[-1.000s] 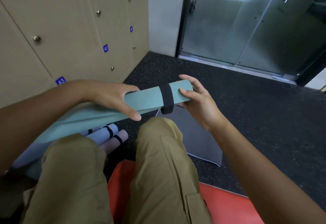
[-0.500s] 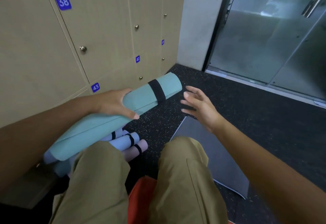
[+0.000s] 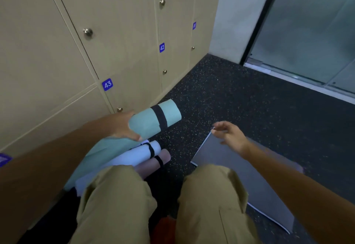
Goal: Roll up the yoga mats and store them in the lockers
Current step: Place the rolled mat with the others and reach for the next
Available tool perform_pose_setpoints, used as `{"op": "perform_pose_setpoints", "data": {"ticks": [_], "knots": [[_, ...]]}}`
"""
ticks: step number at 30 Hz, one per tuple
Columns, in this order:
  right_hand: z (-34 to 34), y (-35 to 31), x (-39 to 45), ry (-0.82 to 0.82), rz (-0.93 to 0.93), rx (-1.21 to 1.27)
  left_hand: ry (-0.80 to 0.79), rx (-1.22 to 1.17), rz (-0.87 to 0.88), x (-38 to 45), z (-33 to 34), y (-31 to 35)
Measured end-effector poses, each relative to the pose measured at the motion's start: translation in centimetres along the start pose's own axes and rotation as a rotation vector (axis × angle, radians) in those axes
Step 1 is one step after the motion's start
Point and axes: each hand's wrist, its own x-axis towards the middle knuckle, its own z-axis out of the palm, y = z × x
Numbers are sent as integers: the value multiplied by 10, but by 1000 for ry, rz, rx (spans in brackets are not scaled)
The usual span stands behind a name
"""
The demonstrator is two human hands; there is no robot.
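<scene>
**Teal mat rolled and held beside the lockers**

Teal foam makes up the rolled yoga mat (image 3: pixel 153 119) we hold, a tight cylinder bound near its far end by a black strap (image 3: pixel 159 116). Its near end looks looser, with a fold of the same teal spreading toward our lap. Our left hand (image 3: pixel 123 125) is curled over the top of the roll, thumb pressed along its side, holding it above the floor and angled toward the lockers (image 3: pixel 119 32). Beneath it lie two more rolled mats: a pale blue mat (image 3: pixel 134 154) and a mauve mat (image 3: pixel 151 163), side by side and touching, each cinched with its own black band.

Our right hand (image 3: pixel 229 135) hovers with fingers loosely spread, gripping nothing, just above the far corner of a grey mat (image 3: pixel 236 169) that lies flat and unrolled on the dark speckled floor (image 3: pixel 240 99).

Every locker door we can see is closed, so we cannot tell what is inside. Blue number plates read 43 (image 3: pixel 107 84) and 42 (image 3: pixel 162 47), and round metal knobs (image 3: pixel 88 32) sit on the beige doors. Our knees in khaki trousers (image 3: pixel 119 201) fill the lower part of the view.
</scene>
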Motion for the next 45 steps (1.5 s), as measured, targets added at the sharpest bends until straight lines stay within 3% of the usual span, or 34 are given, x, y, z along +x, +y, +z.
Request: {"op": "perform_pose_setpoints", "data": {"ticks": [12,22,27,33,45], "knots": [[70,119,129,-106,168,-222,52,430,-273,136,49,-134],[128,166,191,-145,268,-193,-42,335,-401,173,52,-172],[138,182,199,-192,268,-229,32,377,-345,174,51,-168],[139,198,209,-200,280,-308,160,453,-128,180,50,-125],[158,284,235,-241,348,-825,57,263,89,232,137,-89]]}}
